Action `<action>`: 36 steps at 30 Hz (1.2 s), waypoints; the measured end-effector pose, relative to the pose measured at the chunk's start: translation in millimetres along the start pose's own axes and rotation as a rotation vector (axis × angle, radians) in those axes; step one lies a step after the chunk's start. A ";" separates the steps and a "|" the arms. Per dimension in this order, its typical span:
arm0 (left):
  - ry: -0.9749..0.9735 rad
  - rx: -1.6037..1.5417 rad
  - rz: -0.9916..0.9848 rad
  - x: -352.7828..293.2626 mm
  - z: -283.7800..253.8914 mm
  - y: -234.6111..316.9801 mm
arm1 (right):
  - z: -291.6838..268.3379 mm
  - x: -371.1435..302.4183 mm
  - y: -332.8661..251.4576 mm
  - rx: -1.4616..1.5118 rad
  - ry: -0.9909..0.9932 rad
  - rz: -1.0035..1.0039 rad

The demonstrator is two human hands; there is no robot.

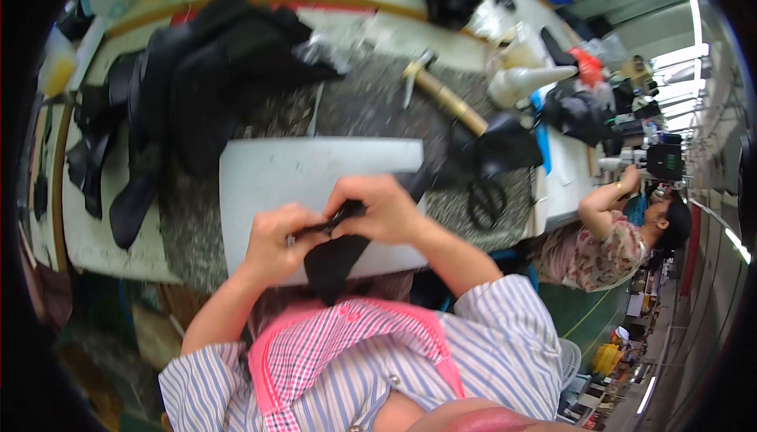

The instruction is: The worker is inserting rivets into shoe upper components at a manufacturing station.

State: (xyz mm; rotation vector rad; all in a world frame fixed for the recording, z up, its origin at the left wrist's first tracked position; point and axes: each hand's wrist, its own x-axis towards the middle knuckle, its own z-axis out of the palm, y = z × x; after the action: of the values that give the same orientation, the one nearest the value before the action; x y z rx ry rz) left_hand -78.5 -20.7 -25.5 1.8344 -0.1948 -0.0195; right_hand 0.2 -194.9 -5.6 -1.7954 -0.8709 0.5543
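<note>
Over a white board (272, 168) on the worktable, both my hands pinch a piece of black material (335, 265) by its upper edge. My left hand (277, 236) is closed on the left end of that edge, and my right hand (380, 209) grips it a little farther right. The rest of the piece hangs down toward my apron. Beyond the board lies a hammer (449, 99) with a wooden handle. Black-handled scissors (486, 203) rest on the mottled slab, to the right of my right hand.
A heap of black pieces (213, 77) covers the left of the table. A white bottle with a pointed nozzle (528, 81) lies beyond the hammer, near black scraps (505, 144). At the right, a co-worker (603, 227) sits with raised arms.
</note>
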 end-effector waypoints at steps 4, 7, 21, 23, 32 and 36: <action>0.326 0.076 0.159 2.6 16.4 -0.3 | 9.5 -1.2 4.7 0.100 0.203 0.093; 0.314 0.139 0.119 1.3 12.8 9.7 | 12.6 -4.7 -0.1 0.199 0.267 0.137; 0.455 0.457 0.710 7.0 14.4 -8.3 | 27.5 -16.4 0.4 0.528 0.381 0.093; 0.484 0.457 0.695 7.7 17.4 -6.3 | 27.5 -17.9 0.0 0.540 0.398 0.097; 0.538 0.430 0.754 -4.4 22.2 -0.6 | 32.9 -27.1 0.7 0.727 0.396 0.090; 0.519 0.175 0.705 4.3 26.6 -7.5 | 26.9 -27.4 -0.6 0.649 0.354 0.037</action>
State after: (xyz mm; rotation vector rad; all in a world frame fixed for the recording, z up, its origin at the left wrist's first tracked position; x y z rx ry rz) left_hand -76.4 -44.9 -39.4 1.7873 -0.4715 0.9775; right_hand -36.5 -200.0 -15.8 -1.2571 -0.3522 0.4545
